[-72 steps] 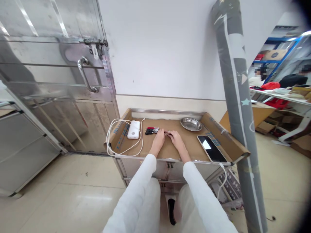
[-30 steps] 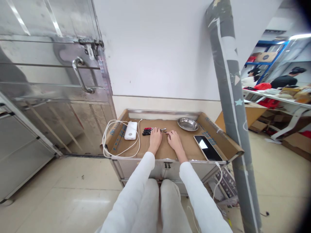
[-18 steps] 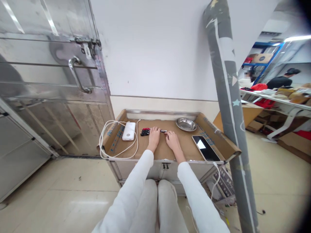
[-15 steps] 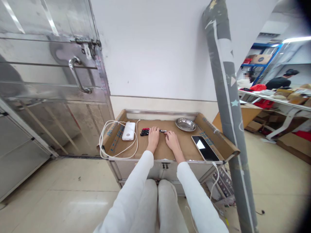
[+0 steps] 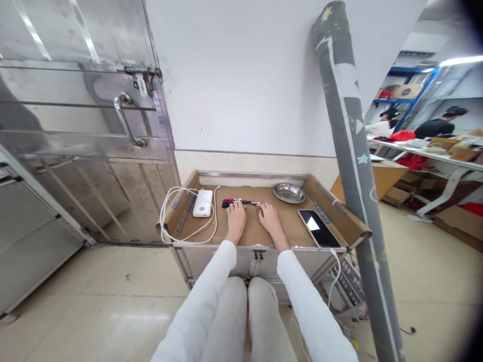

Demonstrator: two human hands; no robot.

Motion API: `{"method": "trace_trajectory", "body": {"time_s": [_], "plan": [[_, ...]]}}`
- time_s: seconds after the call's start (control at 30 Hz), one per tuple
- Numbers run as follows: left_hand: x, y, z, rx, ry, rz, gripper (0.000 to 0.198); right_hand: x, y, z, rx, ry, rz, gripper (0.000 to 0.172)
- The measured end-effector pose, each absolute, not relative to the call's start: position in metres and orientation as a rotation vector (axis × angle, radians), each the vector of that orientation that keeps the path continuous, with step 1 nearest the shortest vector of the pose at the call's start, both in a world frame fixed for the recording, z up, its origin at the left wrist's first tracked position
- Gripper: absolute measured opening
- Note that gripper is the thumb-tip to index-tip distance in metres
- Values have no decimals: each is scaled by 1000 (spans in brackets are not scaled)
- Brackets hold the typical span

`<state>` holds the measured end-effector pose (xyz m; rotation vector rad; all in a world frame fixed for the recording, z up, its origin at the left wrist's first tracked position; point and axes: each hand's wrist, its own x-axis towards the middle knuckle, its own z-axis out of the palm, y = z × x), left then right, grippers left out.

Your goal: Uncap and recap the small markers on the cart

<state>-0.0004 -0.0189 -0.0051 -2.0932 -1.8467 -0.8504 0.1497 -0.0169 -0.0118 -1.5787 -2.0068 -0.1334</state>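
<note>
On the brown cardboard-lined cart top (image 5: 260, 229), several red and black pens (image 5: 227, 202) lie in a small group. My left hand (image 5: 236, 218) rests over their near side, its fingertips at the pens; what it grips, if anything, is hidden. One black pen (image 5: 249, 202) extends right from the group, level, between my hands. My right hand (image 5: 270, 219) has its fingertips at that pen's right end; whether they pinch it is too small to tell. A shallow metal bowl (image 5: 289, 193) sits behind and to the right of my right hand.
A white power bank (image 5: 203, 203) with a looped white cable (image 5: 162, 221) lies at left. A phone (image 5: 319, 229) lies at right, near a white cable. A tall grey roll (image 5: 349, 125) leans on the wall beside the cart. Two people are at the far right.
My left hand has moved slightly left and toward me, uncovering more of the pens. My right hand has hardly moved. The view has shifted slightly.
</note>
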Motion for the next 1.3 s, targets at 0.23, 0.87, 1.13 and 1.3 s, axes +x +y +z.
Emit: {"method": "trace_trajectory", "body": {"time_s": [0.23, 0.87, 1.13, 1.3], "plan": [[0, -13, -8, -2380, -1620, -815, 18, 150, -20, -6, -1394, -2080, -40, 40], [0, -15, 4, -2601, -1249, -1632, 16, 155, -9, -18, -1283, -1936, 113, 29], [-1, -9, -3, -2580, -1267, -1621, 22, 156, -7, -23, -1275, -1882, 151, 30], [-1, -12, 0, -2565, -1271, -1636, 28, 156, -10, -21, -1311, -1821, 173, 33]]}}
